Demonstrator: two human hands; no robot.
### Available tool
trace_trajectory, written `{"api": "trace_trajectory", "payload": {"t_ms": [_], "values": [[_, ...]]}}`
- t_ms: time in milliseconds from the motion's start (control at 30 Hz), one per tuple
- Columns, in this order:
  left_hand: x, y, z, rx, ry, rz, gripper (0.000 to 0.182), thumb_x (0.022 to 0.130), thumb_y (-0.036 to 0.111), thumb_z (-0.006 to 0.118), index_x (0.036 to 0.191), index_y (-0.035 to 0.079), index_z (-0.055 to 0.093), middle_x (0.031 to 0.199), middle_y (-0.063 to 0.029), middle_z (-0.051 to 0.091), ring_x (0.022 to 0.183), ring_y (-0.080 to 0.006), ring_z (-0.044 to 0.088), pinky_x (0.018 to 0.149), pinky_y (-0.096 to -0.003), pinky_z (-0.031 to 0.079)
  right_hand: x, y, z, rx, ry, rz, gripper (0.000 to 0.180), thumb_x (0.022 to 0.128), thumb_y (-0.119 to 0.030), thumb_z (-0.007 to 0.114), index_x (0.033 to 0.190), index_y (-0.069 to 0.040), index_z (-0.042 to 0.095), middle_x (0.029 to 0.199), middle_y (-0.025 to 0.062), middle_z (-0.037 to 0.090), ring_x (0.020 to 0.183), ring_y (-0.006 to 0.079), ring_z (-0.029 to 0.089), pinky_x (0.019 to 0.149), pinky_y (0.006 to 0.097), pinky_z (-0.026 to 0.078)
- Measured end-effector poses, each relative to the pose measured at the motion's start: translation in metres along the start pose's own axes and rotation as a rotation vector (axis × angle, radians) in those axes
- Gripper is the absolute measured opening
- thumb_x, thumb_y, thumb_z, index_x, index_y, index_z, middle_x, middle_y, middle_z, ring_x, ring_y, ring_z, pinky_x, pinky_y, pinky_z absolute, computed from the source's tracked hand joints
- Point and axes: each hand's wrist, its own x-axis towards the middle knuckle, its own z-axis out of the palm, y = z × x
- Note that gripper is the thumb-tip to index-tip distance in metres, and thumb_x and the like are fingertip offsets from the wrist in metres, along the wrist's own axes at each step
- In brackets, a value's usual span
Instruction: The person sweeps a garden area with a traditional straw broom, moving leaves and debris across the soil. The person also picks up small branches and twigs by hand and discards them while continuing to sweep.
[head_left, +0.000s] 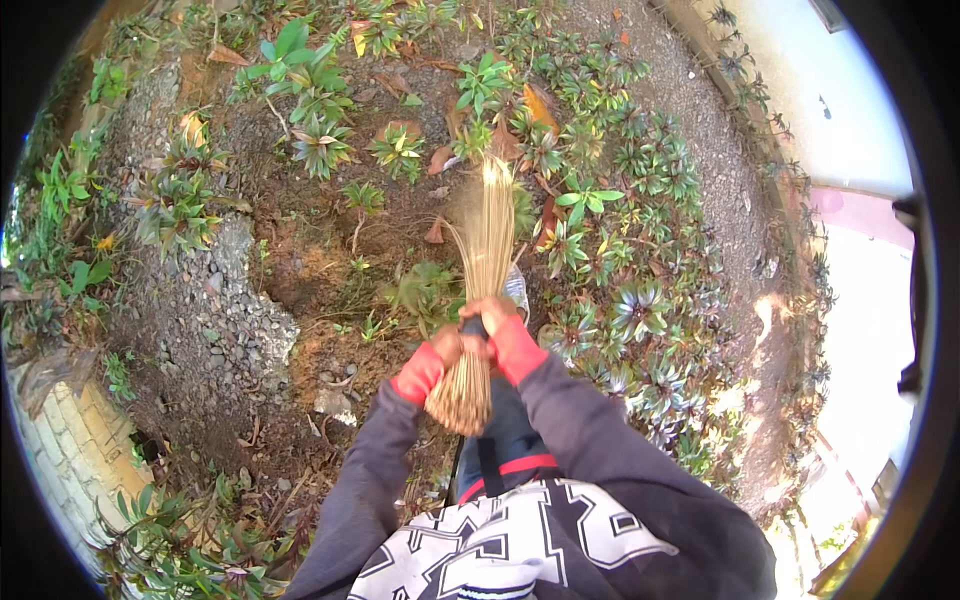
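A stick broom of thin tan ribs (487, 240) points away from me over the planted soil, its far tips slightly blurred. Both my hands are closed around its dark binding. My left hand (455, 345) grips nearer my body, just above the splayed butt ends of the ribs. Just beyond it, my right hand (489, 311) holds the binding's far side. Part of a grey shoe (516, 289) shows beside the broom. Low green and purplish plants (401, 150) and brown dry leaves (439, 160) lie around the broom's tips.
Gravel and a broken concrete edge (262, 330) lie to the left, with a block wall (82, 442) at the lower left. Dense leafy plants (641, 311) grow on the right, beside a gravel strip (720, 157) and a pale building wall (847, 112).
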Motion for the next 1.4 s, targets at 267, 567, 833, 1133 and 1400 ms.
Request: {"api": "trace_trajectory", "payload": {"t_ms": [267, 567, 833, 1133, 1400], "values": [[-0.123, -0.083, 0.041, 0.065, 0.256, 0.184, 0.052, 0.059, 0.018, 0.077, 0.105, 0.002, 0.061, 0.096, -0.0061, 0.065, 0.090, -0.0176, 0.062, 0.084, -0.0298, 0.048, -0.105, 0.096, 0.052, 0.091, -0.163, 0.293, 0.011, 0.065, -0.005, 0.066, 0.070, 0.005, 0.067, 0.065, 0.0133, 0.065, 0.056, 0.0201, 0.064, 0.054, 0.0332, 0.052], [0.103, -0.016, -0.053, 0.325, -0.026, 0.261, 0.029, 0.069, 0.022, 0.071, 0.092, 0.005, 0.065, 0.082, -0.0076, 0.066, 0.073, -0.0195, 0.064, 0.068, -0.0316, 0.052, 0.124, 0.022, -0.030, 0.480, 0.059, 0.120, 0.017, 0.079, -0.012, 0.052, 0.068, -0.002, 0.060, 0.064, 0.0109, 0.058, 0.052, 0.0235, 0.057, 0.046, 0.0352, 0.049], [-0.129, -0.069, -0.006, 0.338, 0.141, 0.158, 0.077, 0.056, 0.013, 0.081, 0.123, 0.002, 0.045, 0.096, -0.0054, 0.062, 0.087, -0.0156, 0.061, 0.078, -0.0307, 0.051, -0.122, 0.088, 0.085, 0.297, -0.015, 0.356, 0.019, 0.060, -0.013, 0.072, 0.069, 0.003, 0.066, 0.067, 0.0125, 0.066, 0.058, 0.0231, 0.063, 0.058, 0.0332, 0.051], [0.042, 0.038, -0.053, -0.100, 0.095, -0.022, 0.042, 0.058, 0.012, 0.080, 0.096, 0.002, 0.064, 0.087, -0.0061, 0.065, 0.079, -0.0153, 0.063, 0.075, -0.0311, 0.052, 0.059, -0.029, 0.044, 0.241, 0.125, 0.473, 0.006, 0.070, -0.003, 0.060, 0.066, -0.001, 0.063, 0.063, 0.0091, 0.061, 0.053, 0.0213, 0.060, 0.042, 0.0347, 0.046], [-0.004, 0.014, 0.046, 0.452, 0.065, 0.800, 0.068, 0.060, 0.009, 0.079, 0.120, 0.001, 0.049, 0.104, -0.0081, 0.062, 0.095, -0.0180, 0.060, 0.084, -0.0310, 0.050, -0.033, -0.031, -0.032, 0.363, 0.078, -0.303, 0.019, 0.065, -0.005, 0.069, 0.079, 0.003, 0.059, 0.063, 0.0091, 0.060, 0.055, 0.0173, 0.059, 0.047, 0.0325, 0.047]]}}
